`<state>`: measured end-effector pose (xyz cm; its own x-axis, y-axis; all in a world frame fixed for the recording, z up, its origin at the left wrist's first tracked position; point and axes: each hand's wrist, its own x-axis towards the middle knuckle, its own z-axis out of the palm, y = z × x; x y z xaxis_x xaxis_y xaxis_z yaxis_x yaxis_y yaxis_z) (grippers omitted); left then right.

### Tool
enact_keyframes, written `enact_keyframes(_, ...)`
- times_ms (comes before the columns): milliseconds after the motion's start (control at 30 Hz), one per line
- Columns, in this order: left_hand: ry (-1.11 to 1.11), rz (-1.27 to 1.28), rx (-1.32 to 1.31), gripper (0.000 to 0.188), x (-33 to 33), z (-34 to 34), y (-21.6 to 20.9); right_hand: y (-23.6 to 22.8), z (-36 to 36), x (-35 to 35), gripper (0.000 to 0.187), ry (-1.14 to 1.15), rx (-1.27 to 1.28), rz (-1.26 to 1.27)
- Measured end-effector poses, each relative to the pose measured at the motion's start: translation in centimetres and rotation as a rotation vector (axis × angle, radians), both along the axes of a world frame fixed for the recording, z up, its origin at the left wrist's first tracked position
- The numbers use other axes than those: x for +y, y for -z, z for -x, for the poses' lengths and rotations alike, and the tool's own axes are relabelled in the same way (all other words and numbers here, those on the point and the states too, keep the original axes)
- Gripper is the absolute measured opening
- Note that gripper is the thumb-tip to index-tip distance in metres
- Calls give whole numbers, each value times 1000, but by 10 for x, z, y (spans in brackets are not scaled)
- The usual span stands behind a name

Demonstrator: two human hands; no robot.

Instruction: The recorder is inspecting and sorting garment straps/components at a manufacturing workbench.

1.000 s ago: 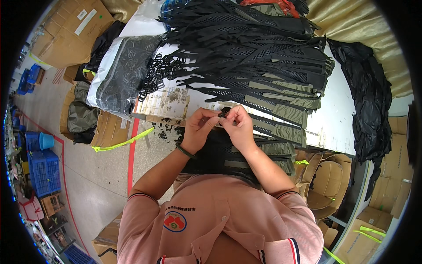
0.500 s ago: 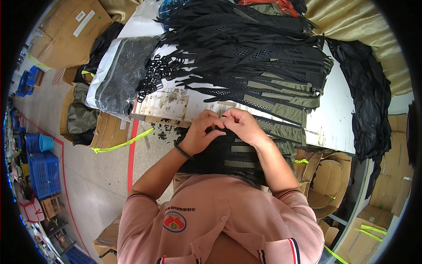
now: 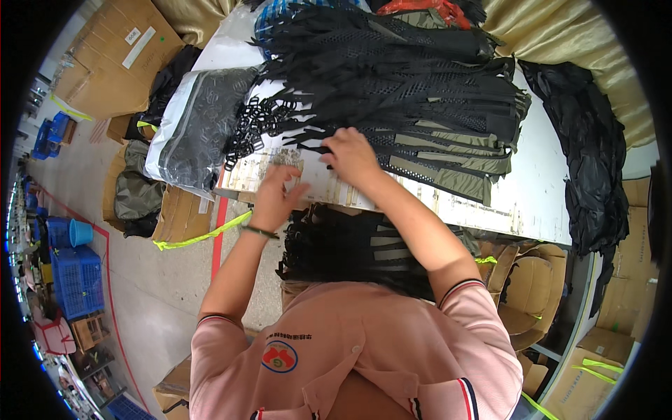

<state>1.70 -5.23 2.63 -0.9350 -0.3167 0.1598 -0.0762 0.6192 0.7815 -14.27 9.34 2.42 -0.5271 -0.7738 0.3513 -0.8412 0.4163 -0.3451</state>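
Observation:
My right hand [image 3: 351,158] is over the near left end of a spread of black mesh strips [image 3: 420,98] with olive-green panels. Its fingers are closed at the tip of a black strap on the nearest strip. To its left, my left hand [image 3: 275,199] hovers above the table's front edge, thumb and fingers apart with nothing in them. Beyond the left hand lies a heap of black plastic buckles [image 3: 255,126]. On my lap, below the table edge, rests a stack of black strips [image 3: 343,245] with similar panels.
A clear bag of black buckles [image 3: 199,129] lies on the white table [image 3: 539,189] at the left. Cardboard boxes [image 3: 178,217] stand by the left side, more at the right. Black fabric [image 3: 588,154] hangs over the right edge, and blue crates [image 3: 77,280] are on the floor.
My hands have separated from their meeting point at the table edge. The right reached forward to the strap ends; the left moved left and opened. The strip between them is now on the lap stack.

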Motion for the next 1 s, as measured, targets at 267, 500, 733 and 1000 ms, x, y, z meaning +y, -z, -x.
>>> enact_keyframes(267,-156,351,149,19,-89,77,16,32,3,-27,13,-46,-128,27)
enact_keyframes(500,-100,534,31,24,-92,77,26,4,-12,-9,15,-214,-478,162)
enact_keyframes(733,-137,375,84,20,-86,46,21,-10,-18,13,16,-102,-608,218)
enact_keyframes(1000,-189,-1448,-6,10,-7,10,2,-6,-35,30,12,-131,-1182,260)
